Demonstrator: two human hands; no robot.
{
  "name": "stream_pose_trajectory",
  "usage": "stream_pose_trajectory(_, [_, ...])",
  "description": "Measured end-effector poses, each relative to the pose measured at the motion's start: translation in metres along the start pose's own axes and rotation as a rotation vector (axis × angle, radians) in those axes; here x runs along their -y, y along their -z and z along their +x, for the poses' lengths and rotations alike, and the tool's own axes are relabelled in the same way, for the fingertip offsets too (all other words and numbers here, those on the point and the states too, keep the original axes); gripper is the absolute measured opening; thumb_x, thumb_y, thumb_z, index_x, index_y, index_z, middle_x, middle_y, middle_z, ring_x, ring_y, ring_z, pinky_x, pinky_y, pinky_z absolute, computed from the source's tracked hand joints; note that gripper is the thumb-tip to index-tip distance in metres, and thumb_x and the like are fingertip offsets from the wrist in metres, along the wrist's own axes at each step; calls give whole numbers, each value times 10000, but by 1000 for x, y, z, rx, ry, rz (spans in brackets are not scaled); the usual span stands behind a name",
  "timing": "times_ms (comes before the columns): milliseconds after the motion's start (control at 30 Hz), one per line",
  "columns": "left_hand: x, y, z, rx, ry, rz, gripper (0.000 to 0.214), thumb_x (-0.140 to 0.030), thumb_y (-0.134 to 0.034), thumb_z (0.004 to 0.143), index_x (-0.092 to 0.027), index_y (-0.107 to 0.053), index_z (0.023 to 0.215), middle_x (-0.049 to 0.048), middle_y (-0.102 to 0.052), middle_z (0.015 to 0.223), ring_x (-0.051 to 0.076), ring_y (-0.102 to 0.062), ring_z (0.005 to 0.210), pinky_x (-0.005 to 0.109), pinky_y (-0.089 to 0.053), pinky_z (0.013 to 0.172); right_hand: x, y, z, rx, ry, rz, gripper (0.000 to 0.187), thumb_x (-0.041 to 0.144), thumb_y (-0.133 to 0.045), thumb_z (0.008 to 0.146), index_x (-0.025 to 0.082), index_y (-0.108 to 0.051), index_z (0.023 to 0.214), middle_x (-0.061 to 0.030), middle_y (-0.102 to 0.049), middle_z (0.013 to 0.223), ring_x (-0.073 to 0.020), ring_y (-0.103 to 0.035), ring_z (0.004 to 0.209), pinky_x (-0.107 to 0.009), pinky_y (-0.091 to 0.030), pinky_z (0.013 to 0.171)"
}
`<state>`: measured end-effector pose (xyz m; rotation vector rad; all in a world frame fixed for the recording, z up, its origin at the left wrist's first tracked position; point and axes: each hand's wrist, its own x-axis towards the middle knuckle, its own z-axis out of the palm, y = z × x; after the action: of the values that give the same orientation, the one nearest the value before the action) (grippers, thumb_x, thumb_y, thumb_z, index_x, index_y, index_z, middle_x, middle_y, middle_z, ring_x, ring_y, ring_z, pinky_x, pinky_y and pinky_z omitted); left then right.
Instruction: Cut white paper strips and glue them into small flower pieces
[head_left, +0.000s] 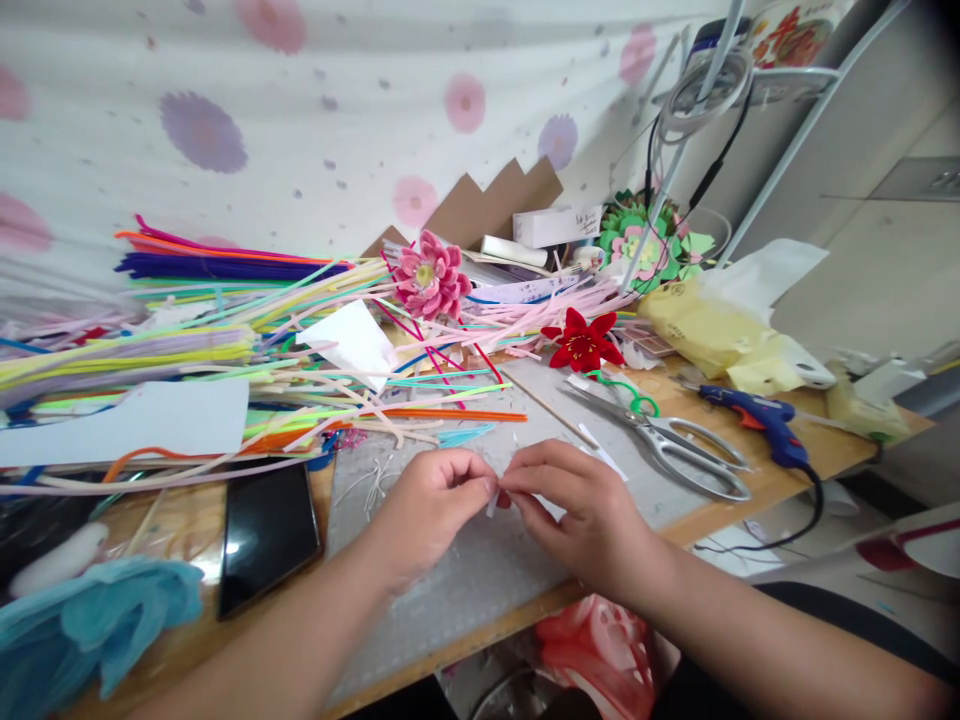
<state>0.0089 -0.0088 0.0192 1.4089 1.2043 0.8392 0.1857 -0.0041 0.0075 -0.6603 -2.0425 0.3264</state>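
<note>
My left hand point(442, 505) and my right hand point(574, 495) meet fingertip to fingertip above the grey cutting mat point(450, 600). Both are closed in a pinch. A small pale sliver shows under the left thumb, too small to name; whatever lies between the fingers is mostly hidden. Beyond the hands, a thin wooden stick point(547, 403) lies across the mat. Silver scissors point(671, 445) rest to the right of it. A red pipe-cleaner flower point(583, 340) with a green stem sits behind the scissors. Thin white wires point(371, 485) lie left of my left hand.
Bundles of coloured pipe cleaners point(172, 350) cover the back left, with a pink flower point(427, 275) beyond. A black phone point(268, 535) lies left of the mat. A blue glue gun point(761, 420), its cord hanging over the edge, and a yellow bag point(697, 320) are right.
</note>
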Motion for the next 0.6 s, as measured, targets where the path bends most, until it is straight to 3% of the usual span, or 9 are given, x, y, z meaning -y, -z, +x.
stream_pose_trajectory(133, [-2,-1,0,8,12,-45,149,-231,-559,764,-173,-607,635,-34,-564,624,132,-471,648,265,-343,642,1,-1,1,11,11,-21,199,-2,-591,751,113,-708,864,-101,-686,844,-160,-637,765,-259,-525,687])
stream_pose_trajectory(433, [-3,-1,-1,53,-51,47,193,-286,-550,804,-175,-570,648,-35,-523,635,133,-453,652,266,-348,643,-1,-4,3,-9,-149,13,116,50,-580,761,135,-650,725,-61,-649,724,-138,-612,661,-244,-492,614])
stream_pose_trajectory(600, [-2,-1,-2,66,-70,71,199,-303,-552,812,-171,-583,666,-33,-526,651,130,-456,659,263,-361,651,-1,-5,4,-25,-127,-71,128,56,-550,749,160,-602,694,-50,-634,707,-150,-596,647,-265,-490,596])
